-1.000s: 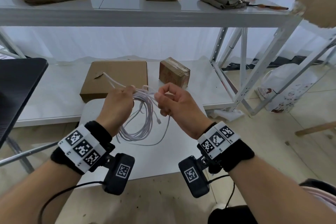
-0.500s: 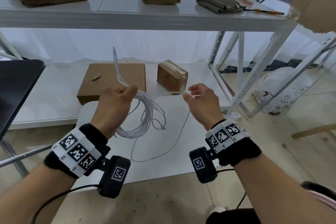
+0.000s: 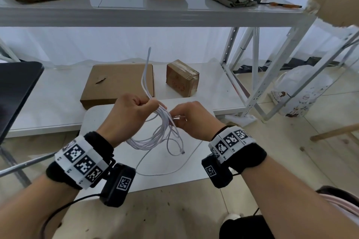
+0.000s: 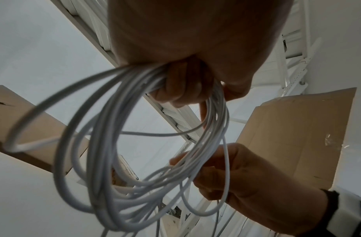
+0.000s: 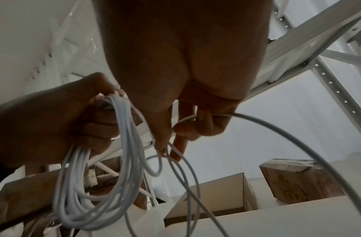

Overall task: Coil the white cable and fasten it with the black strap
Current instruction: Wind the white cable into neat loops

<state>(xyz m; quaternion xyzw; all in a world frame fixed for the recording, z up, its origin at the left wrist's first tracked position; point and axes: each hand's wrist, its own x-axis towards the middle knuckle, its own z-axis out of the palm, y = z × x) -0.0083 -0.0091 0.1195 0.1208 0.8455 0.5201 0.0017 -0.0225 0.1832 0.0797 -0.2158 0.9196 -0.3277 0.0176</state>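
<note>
Your left hand (image 3: 128,110) is fisted around the gathered top of the white cable (image 3: 155,137), held in the air above the small white table (image 3: 108,114), with the loops hanging down from your grip and one end poking up and away past your knuckles. Your right hand (image 3: 192,116), just right of the bundle, pinches a single loose strand between thumb and fingertips (image 5: 176,154); the rest of that strand sags to the tabletop and curves back up. Judge the cable light, thin, limp and a little springy: the loops will likely fan out and slide over one another if your fist loosens. Keep hold where all the turns cross, at the top of the coil, and feed the slack in near that point. The free plug (image 3: 182,152) dangles low and could snag a loop. No black strap is visible in any view.
</note>
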